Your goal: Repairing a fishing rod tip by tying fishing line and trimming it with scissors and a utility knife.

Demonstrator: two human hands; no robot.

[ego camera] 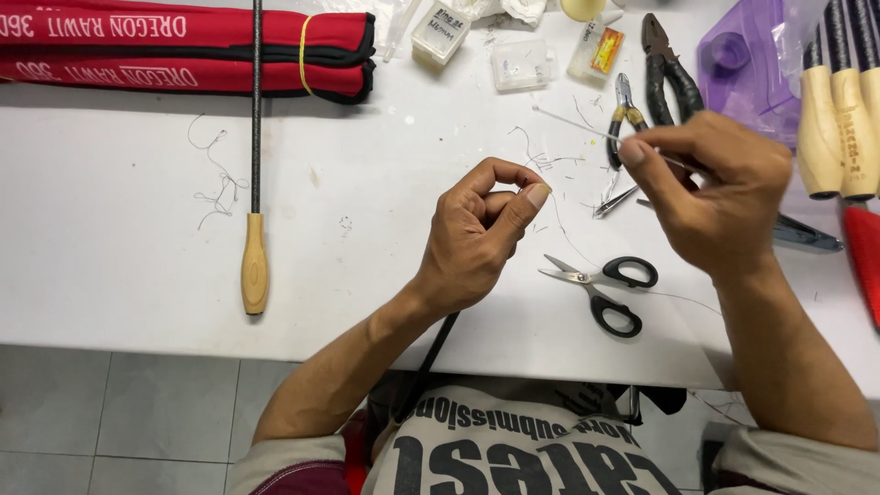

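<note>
Up top, small clear boxes (521, 64); contents too small to tell.

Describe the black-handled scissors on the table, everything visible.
The scissors are small, with two black plastic-looking loop handles and short silvery metal blades joined at a pivot. They lie flat on the white table, blades slightly parted and pointing left, handles to the right. They sit between the left hand and the right hand; neither touches them. A thin thread runs close by.

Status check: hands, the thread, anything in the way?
Left hand pinched shut on thin thread. Right hand pinching a thin needle-like rod above the table. Scissors lie open between the forearms, pliers beyond; neither blocking.
</note>
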